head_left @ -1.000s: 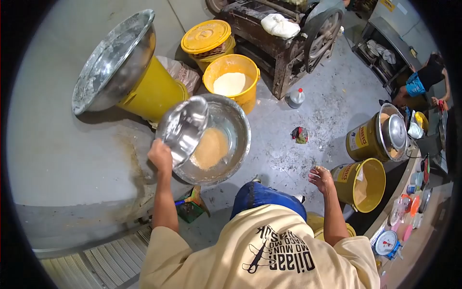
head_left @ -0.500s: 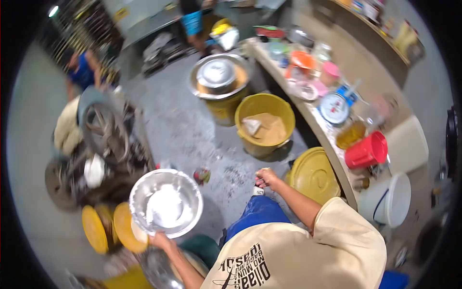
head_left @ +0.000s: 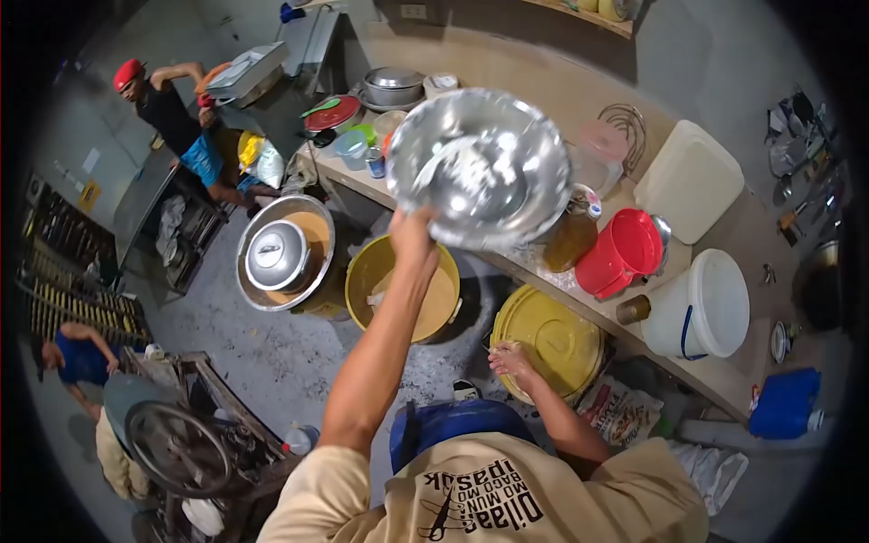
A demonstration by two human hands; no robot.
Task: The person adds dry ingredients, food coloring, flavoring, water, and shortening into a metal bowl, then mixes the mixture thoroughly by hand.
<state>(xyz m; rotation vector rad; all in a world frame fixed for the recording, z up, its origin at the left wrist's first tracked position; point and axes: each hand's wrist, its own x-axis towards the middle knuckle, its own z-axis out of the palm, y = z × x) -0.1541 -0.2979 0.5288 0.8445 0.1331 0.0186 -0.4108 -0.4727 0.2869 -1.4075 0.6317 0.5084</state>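
My left hand (head_left: 414,237) grips the near rim of a shiny metal bowl (head_left: 543,204), raised in front of me over the edge of the counter. White powder or residue clings to the bowl's inside. My right hand (head_left: 512,359) hangs over the round yellow lid (head_left: 566,339), its fingers loosely bent and apart with nothing seen in them. Whether it touches the lid I cannot tell. Beyond my left forearm stands a yellow bucket (head_left: 358,288) with tan powder and a whitish scoop-like thing inside, partly hidden by the arm.
Along the counter (head_left: 507,258) are a red pitcher (head_left: 625,253), a jar of amber liquid (head_left: 570,237) and a white bucket (head_left: 692,308). A metal basin (head_left: 249,231) holds a lidded pot. A wheeled machine (head_left: 172,443) stands at left. Two other people are further off.
My left hand has carried the bowl from low on the left up and across to the counter. The view has turned right. My right hand is now over the yellow lid.
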